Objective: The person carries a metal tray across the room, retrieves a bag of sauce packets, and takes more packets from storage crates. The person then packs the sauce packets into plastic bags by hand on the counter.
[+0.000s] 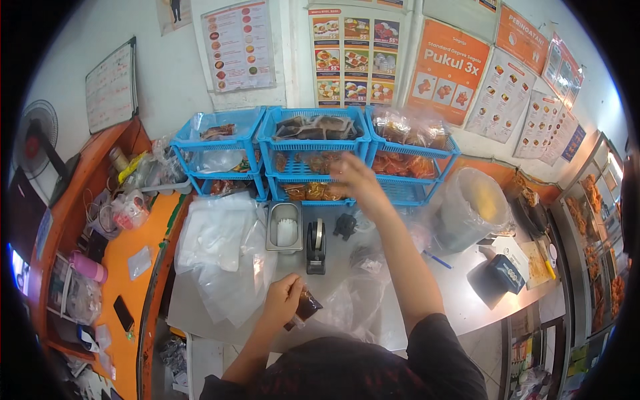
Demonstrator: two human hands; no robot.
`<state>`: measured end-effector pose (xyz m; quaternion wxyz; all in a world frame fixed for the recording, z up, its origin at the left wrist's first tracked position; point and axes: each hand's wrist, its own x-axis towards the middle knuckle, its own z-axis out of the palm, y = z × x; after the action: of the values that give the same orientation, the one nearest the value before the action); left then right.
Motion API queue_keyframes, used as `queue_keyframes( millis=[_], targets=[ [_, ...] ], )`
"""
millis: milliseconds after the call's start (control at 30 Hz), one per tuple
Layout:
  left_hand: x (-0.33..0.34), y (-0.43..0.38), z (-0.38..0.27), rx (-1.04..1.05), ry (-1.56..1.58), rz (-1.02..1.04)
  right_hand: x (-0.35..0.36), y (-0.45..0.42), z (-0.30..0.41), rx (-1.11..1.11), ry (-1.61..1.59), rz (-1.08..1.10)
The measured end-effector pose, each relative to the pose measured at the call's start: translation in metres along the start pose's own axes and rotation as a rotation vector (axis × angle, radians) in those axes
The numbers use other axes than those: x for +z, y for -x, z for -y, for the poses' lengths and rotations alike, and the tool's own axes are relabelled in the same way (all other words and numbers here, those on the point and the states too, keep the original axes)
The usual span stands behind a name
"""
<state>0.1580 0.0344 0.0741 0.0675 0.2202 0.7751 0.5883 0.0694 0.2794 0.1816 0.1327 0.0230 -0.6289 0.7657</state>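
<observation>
Small clear plastic packets of dark brown sauce hang from my left hand, above the front of the metal table. The fingers of that hand are closed on their tops. My right hand is stretched forward, slightly blurred, with its fingers apart before the middle blue plastic rack. I see nothing in it. Dark filled packets lie in that rack's top tray. Behind and beside my right hand are lower trays with orange-brown packets. Whether my fingertips touch the rack, I cannot tell.
A black tape dispenser stands beside a steel container. Stacked clear plastic bags cover the table's left side. At right are a plastic-lined bucket, a blue pen, a dark box and a yellow-handled knife.
</observation>
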Motion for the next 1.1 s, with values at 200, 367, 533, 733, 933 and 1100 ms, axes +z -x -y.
queue_keyframes(
  millis=[200,367,533,733,933,1100],
  targets=[
    [-0.006,-0.002,0.001,0.111,-0.018,-0.076,0.019,0.096,-0.039,0.225,0.447,0.909],
    [-0.033,-0.015,0.032,-0.257,0.523,0.544,0.028,0.139,-0.048,0.322,0.224,0.465],
    [-0.041,-0.020,0.030,-0.189,0.569,0.710,0.000,0.152,-0.049,0.351,-0.003,0.368],
    [-0.023,-0.023,-0.014,-0.054,0.320,0.697,-0.012,0.169,-0.041,0.376,-0.552,0.324],
    [-0.021,-0.014,-0.082,0.275,-0.255,0.619,-0.006,0.150,0.005,0.253,0.290,0.771],
    [-0.020,-0.012,-0.093,0.336,-0.399,0.582,0.015,0.156,0.018,0.014,0.738,0.787]
  ],
)
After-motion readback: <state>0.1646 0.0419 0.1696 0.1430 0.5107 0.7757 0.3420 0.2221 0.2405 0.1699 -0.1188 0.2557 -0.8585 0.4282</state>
